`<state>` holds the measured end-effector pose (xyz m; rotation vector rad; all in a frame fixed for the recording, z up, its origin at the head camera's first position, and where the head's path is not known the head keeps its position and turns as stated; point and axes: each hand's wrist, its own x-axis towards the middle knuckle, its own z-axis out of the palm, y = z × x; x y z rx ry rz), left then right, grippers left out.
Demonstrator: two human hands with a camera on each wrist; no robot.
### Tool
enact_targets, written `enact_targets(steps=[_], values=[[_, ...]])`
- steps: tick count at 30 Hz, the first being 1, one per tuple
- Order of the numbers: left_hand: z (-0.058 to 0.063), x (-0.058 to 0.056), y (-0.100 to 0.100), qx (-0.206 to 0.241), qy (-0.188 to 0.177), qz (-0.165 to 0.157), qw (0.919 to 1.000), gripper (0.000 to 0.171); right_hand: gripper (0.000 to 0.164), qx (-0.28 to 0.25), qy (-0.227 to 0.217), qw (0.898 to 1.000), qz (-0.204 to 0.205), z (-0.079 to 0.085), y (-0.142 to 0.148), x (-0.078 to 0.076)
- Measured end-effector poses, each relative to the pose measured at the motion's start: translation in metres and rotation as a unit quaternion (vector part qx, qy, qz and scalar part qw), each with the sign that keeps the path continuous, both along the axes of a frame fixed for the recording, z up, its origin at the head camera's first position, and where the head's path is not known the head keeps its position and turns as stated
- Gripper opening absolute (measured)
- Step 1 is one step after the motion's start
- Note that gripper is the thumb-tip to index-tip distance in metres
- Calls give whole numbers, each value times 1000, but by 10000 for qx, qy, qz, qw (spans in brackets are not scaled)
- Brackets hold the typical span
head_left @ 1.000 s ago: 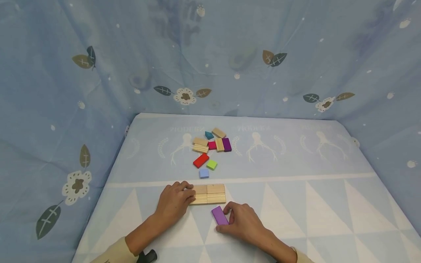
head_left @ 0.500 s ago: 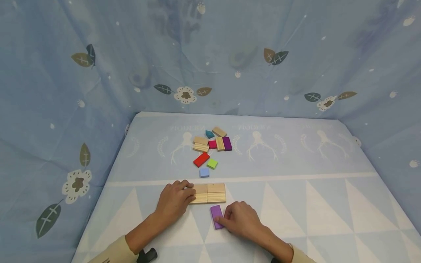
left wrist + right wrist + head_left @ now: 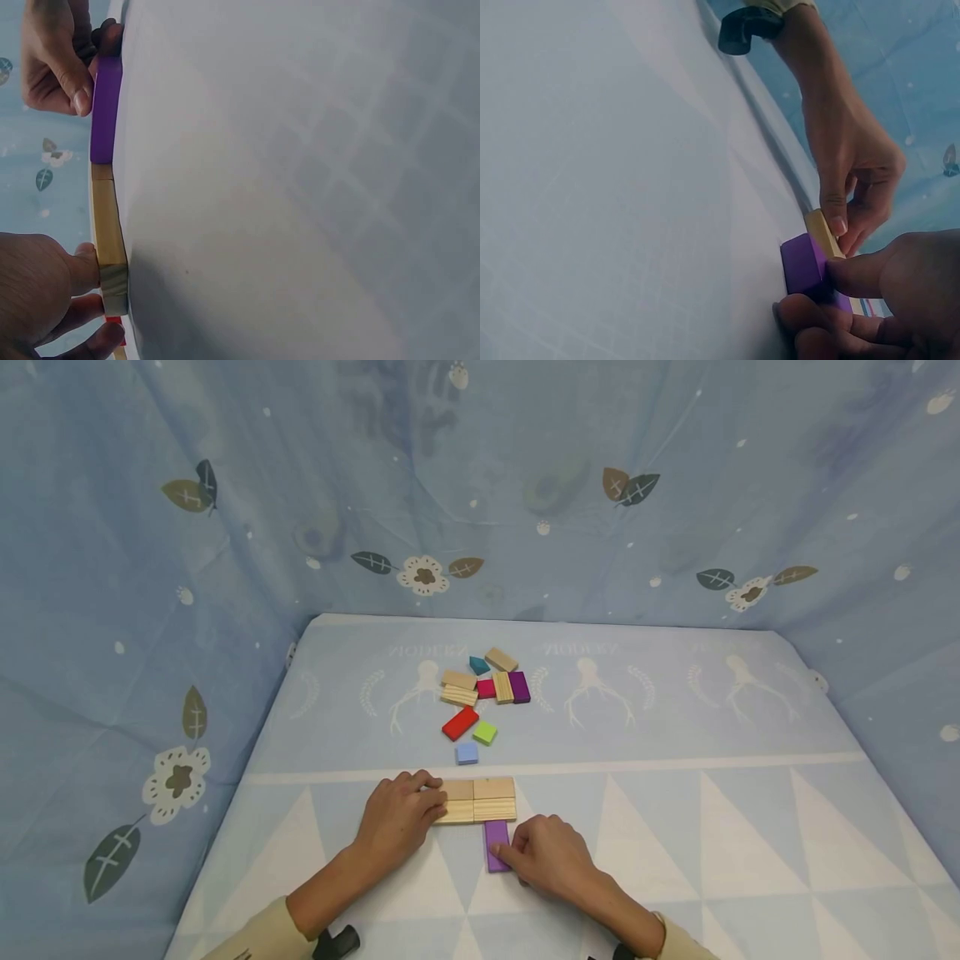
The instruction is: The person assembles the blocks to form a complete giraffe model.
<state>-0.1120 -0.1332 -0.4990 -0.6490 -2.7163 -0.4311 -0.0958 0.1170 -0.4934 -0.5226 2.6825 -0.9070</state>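
Observation:
In the head view my left hand (image 3: 400,818) grips the left end of a flat rectangle of natural wooden blocks (image 3: 493,799) lying on the table. Its thumb and fingertips sit around that end, partly hiding the blocks there. My right hand (image 3: 553,857) pinches a purple block (image 3: 496,845), thumb over its face and curled fingers at its near right side. The purple block lies lengthwise toward me, its far end against the front edge of the wooden rectangle, right of the middle. In the left wrist view the purple block (image 3: 106,112) meets the wooden block (image 3: 109,217) end to side.
Beyond the rectangle lie a light blue block (image 3: 467,753), a green block (image 3: 485,732) and a red block (image 3: 461,723). Further back is a cluster with a dark purple block (image 3: 519,687), a teal pointed block (image 3: 478,665) and wooden blocks (image 3: 459,695). Patterned cloth (image 3: 480,485) hangs behind the table.
My right hand has turned the purple block from slanted to nearly straight and slid it away from me against the wooden rectangle. My left hand stays at the rectangle's left end.

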Motion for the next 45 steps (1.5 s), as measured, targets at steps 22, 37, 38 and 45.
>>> enact_targets(steps=[22, 37, 38, 45], values=[[4, -2, -1, -18, -16, -112, 9999, 16, 20, -594, 1884, 9795, 402, 5, 8, -16], [10, -3, 1, -153, -339, -44, 9993, 13, 41, -273, 2904, 9457, 1435, -4, 11, -26], [10, -3, 1, -148, -343, -44, 9993, 13, 40, -310, 2859, 9475, 1402, -3, 11, -30], [10, -1, 1, -249, -369, 56, 9990, 13, 28, -458, 2953, 9504, 863, 8, 0, -82]])
